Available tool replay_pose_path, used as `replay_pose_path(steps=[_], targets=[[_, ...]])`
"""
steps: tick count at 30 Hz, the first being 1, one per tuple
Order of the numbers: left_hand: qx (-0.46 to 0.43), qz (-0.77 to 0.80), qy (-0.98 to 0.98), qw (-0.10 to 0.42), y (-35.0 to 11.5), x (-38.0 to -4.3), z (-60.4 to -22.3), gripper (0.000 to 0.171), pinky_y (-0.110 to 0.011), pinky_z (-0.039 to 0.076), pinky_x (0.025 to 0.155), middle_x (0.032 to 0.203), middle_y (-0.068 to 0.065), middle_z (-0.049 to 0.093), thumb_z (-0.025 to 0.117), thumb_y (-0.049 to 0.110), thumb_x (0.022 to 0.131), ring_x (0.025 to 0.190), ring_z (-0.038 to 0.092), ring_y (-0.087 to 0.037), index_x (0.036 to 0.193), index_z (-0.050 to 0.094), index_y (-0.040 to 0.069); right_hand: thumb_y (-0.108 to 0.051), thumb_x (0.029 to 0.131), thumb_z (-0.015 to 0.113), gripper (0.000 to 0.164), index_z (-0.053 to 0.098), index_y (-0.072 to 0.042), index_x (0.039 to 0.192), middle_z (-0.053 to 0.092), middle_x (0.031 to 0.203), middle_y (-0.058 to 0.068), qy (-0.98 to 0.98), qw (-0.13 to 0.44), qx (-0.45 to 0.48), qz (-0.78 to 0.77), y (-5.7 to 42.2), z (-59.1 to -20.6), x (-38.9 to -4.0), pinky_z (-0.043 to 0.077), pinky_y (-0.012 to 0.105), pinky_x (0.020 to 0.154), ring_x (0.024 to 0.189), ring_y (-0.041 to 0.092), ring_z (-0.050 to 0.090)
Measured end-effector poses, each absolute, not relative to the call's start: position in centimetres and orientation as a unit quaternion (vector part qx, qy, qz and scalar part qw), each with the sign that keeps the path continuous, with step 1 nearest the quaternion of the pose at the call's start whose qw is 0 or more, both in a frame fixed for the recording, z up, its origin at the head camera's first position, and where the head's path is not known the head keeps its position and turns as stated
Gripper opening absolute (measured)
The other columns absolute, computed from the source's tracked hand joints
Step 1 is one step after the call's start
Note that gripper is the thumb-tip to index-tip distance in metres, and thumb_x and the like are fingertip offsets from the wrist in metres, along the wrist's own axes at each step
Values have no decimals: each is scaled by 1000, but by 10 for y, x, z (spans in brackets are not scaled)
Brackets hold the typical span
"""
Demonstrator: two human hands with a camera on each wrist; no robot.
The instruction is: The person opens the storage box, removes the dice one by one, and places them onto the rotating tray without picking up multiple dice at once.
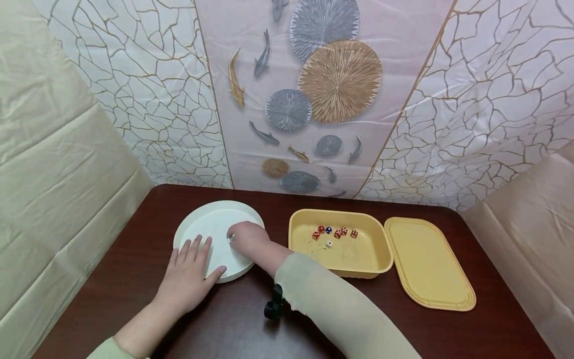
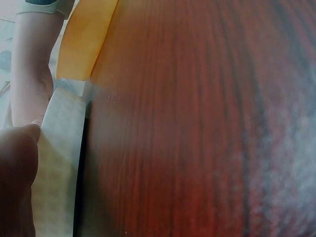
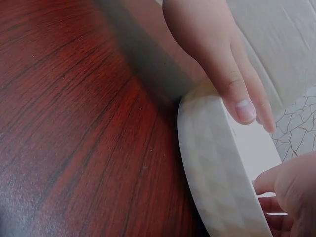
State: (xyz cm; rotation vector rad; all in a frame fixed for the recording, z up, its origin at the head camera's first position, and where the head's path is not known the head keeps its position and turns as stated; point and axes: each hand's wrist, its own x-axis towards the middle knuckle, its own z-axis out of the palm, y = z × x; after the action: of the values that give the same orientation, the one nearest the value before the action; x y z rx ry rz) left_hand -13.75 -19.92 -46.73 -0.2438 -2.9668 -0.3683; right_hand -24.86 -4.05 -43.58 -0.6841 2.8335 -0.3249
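Observation:
A round white tray (image 1: 219,209) with a faceted outer wall (image 3: 212,163) lies on the left of the table. My right hand (image 1: 248,242) is down inside it, fingers curled, and pinches a small white die (image 1: 230,238) with dark spots, partly covered by the fingers. Fingers spread and straight, my left hand (image 1: 190,276) rests over the tray's near left rim, its thumb at the near edge. In the right wrist view the left hand (image 3: 222,64) reaches over the rim, while the right hand's fingers (image 3: 269,182) curl inside the tray.
Right of the tray stands a yellow rectangular container (image 1: 341,267), holding several red dice (image 1: 338,234), a blue die (image 1: 329,230) and a white one (image 1: 329,244). Its yellow lid (image 1: 430,264) lies flat beside it. A patterned cloth (image 1: 287,149) hangs behind the dark wooden table (image 1: 237,324).

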Motion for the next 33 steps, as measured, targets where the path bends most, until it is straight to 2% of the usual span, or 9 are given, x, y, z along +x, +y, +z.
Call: replay_pose_path(steps=[7, 15, 23, 33], targets=[[-84, -123, -986, 76, -200, -137, -469, 83, -64, 15, 114, 156, -23, 30, 48, 62, 96, 143, 25, -46, 154, 32, 5, -25, 99, 59, 24, 72, -28, 119, 68, 119, -13, 960, 113, -243, -87, -42, -436, -248, 49, 25, 90, 111, 7, 61], [-84, -124, -986, 74, -200, -137, -468, 83, -64, 15, 114, 156, -23, 30, 48, 63, 96, 143, 24, -47, 154, 31, 5, -31, 97, 64, 25, 71, -30, 121, 68, 119, -13, 958, 115, -230, -124, -36, -435, -249, 48, 26, 92, 113, 8, 59], [-82, -129, -986, 69, -200, -137, -465, 85, -65, 14, 114, 157, -24, 29, 45, 64, 96, 143, 23, -47, 155, 30, 5, -32, 94, 69, 29, 70, -26, 122, 68, 92, -10, 946, 104, -229, -203, -30, -418, -250, 48, 21, 65, 81, 4, 59], [-83, -133, -985, 68, -200, -137, -465, 86, -66, 13, 114, 156, -25, 29, 44, 66, 96, 143, 23, -48, 155, 29, 4, -34, 94, 70, 30, 71, -24, 122, 61, 85, -6, 927, 87, -207, -301, -5, -388, -248, 50, 24, 59, 73, 11, 58]])
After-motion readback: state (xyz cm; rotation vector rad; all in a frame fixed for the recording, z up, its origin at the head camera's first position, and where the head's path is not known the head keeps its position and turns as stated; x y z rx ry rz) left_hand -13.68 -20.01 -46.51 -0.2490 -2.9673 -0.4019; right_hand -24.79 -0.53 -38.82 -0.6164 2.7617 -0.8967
